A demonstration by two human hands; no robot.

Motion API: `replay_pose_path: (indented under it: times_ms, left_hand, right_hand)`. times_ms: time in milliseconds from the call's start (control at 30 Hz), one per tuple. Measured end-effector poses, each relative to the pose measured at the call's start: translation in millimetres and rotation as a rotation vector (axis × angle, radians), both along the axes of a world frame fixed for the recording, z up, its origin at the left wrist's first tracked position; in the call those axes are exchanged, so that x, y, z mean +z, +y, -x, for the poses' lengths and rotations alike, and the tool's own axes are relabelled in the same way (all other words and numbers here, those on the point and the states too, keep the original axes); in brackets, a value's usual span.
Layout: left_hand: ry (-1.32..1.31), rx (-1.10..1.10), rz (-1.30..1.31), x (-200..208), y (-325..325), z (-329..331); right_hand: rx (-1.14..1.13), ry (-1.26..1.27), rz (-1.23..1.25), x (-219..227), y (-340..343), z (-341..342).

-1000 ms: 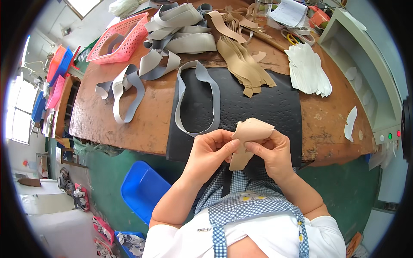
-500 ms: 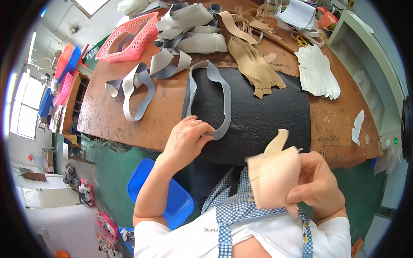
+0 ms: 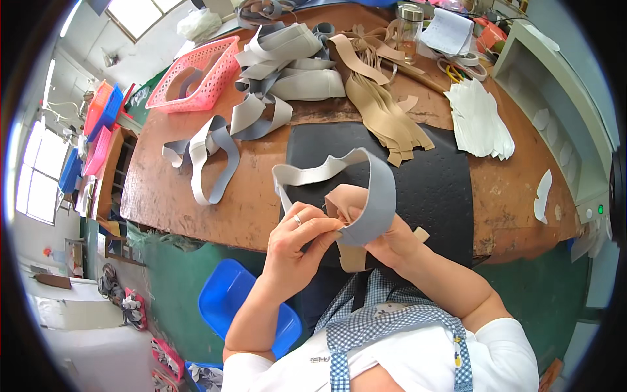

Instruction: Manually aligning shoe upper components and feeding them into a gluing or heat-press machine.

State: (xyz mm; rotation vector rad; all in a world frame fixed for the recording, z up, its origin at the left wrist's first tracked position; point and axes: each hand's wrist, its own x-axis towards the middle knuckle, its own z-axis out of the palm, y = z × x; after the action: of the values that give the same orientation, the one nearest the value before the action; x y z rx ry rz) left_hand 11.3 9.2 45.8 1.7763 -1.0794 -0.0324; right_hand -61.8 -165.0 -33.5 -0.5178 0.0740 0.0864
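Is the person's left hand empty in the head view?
No, the thumb and fingertips of the left hand pinch the near edge of the grey band loop.

Could read no word or number for certain. Made out a short line of small lettering [image 3: 320,359] on the white shirt [image 3: 287,369], on the left of the chest, just outside the left apron strap [image 3: 339,372]. Saw dark, metallic-looking characters there, set side by side in one row, but too small to spell out surely. Noticed faint marks, perhaps handwriting, on the white pad [image 3: 448,31] at the far side of the table [image 3: 163,163], near the glass jar [image 3: 409,29]. Found these too pale to decipher.
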Motion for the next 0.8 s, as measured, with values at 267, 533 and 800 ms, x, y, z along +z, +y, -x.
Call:
replay_pose_path:
  times_ms: [267,533,800]
  left_hand:
    - [0.382,0.153,0.074,-14.7,2.4,8.0]
    - [0.548,0.121,0.120,-22.7,2.9,7.5]
    - [0.762,0.137,0.187,-23.2,0.8,6.3]
  right_hand:
    - [0.068,0.012,0.037,0.6,-6.9,5.4]
    - [0.076,0.048,0.028,-2.0,-9.0,10.6]
    - [0.043,0.041,0.027,5.2,-4.7,8.2]
